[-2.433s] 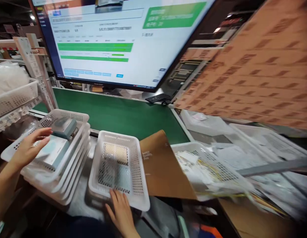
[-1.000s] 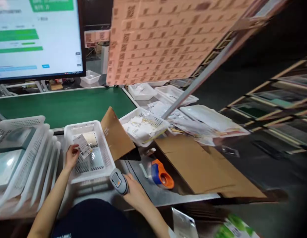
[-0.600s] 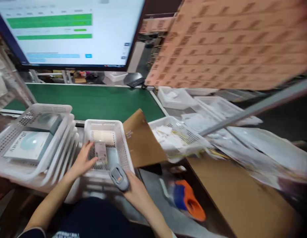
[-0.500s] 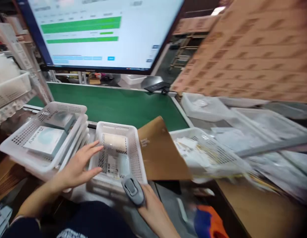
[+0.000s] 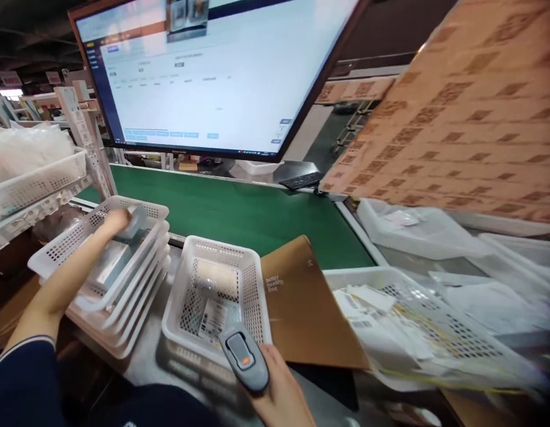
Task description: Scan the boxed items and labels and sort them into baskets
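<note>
**A:** So what's where? Biggest stuff first.

**B:** Huge monitor (image 5: 213, 77) up top and the green conveyor belt (image 5: 230, 207) under it, bare with plenty of open room. On the left there's a stack of white baskets (image 5: 124, 284), with the middle basket (image 5: 217, 290) just right of it, nearly touching. A brown mailer (image 5: 301, 302) leans on that basket's right edge.

**A:** And the scanner?

**B:** The grey scanner (image 5: 243, 359) sits at the middle basket's near rim. Its long axis runs roughly away from the person, nose toward a label (image 5: 213, 317) lying flat in the basket.

**A:** Hands?

**B:** The right hand (image 5: 279, 394) is wrapped around the scanner's handle. The left hand (image 5: 117, 220) reaches into the top stacked basket, touching a teal box (image 5: 135, 222). It's blurry, so I can't tell whether the fingers are closed.
</note>
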The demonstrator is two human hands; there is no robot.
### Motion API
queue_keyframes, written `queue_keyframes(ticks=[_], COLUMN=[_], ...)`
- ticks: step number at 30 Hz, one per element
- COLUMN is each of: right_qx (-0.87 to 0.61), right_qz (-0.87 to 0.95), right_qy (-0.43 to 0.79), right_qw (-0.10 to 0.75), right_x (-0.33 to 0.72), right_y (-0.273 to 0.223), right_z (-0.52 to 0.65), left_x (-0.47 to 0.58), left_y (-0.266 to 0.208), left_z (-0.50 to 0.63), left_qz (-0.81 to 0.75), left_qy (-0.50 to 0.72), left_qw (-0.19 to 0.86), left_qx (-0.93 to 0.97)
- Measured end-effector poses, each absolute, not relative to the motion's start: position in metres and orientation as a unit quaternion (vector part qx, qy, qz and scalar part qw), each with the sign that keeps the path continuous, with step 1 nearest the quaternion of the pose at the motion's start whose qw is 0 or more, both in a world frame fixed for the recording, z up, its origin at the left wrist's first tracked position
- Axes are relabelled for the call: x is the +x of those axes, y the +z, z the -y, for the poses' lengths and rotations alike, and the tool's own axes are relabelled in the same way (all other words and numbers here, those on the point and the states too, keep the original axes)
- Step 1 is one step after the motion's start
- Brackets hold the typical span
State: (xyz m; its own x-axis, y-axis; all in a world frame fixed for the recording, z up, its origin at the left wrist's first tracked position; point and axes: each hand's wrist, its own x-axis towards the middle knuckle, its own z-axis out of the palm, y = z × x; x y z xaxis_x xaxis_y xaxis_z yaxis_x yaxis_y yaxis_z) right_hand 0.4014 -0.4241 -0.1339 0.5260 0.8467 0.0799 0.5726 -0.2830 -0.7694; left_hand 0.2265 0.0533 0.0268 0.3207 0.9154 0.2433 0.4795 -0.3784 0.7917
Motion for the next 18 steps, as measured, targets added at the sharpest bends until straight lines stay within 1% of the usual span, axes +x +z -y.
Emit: queue_keyframes(ticks=[2, 5, 8, 10, 12, 15, 18], right_qx=[-0.780, -0.762, -0.730, -0.706, -0.685, -0.683, -0.697], right_qz=[0.451, 0.468, 0.492, 0.502, 0.506, 0.477, 0.427], right_qy=[0.165, 0.167, 0.173, 0.174, 0.163, 0.122, 0.125], right_qw=[0.402, 0.415, 0.442, 0.469, 0.499, 0.539, 0.562], right_x=[0.407, 0.414, 0.414, 0.412, 0.412, 0.421, 0.436], right_y=[-0.129, -0.114, -0.085, -0.063, -0.043, -0.028, -0.029], right_z=[0.427, 0.427, 0.422, 0.419, 0.416, 0.413, 0.414], left_x=[0.205, 0.177, 0.170, 0.174, 0.183, 0.199, 0.220], left_y=[0.054, 0.091, 0.101, 0.093, 0.076, 0.043, 0.001], left_z=[-0.058, -0.045, 0.000, 0.039, 0.076, 0.115, 0.130], left_qz=[-0.486, -0.483, -0.412, -0.356, -0.317, -0.311, -0.337], left_qy=[0.367, 0.464, 0.557, 0.591, 0.591, 0.538, 0.459], left_qw=[0.314, 0.390, 0.462, 0.492, 0.523, 0.581, 0.640], left_qx=[0.729, 0.632, 0.554, 0.530, 0.526, 0.526, 0.515])
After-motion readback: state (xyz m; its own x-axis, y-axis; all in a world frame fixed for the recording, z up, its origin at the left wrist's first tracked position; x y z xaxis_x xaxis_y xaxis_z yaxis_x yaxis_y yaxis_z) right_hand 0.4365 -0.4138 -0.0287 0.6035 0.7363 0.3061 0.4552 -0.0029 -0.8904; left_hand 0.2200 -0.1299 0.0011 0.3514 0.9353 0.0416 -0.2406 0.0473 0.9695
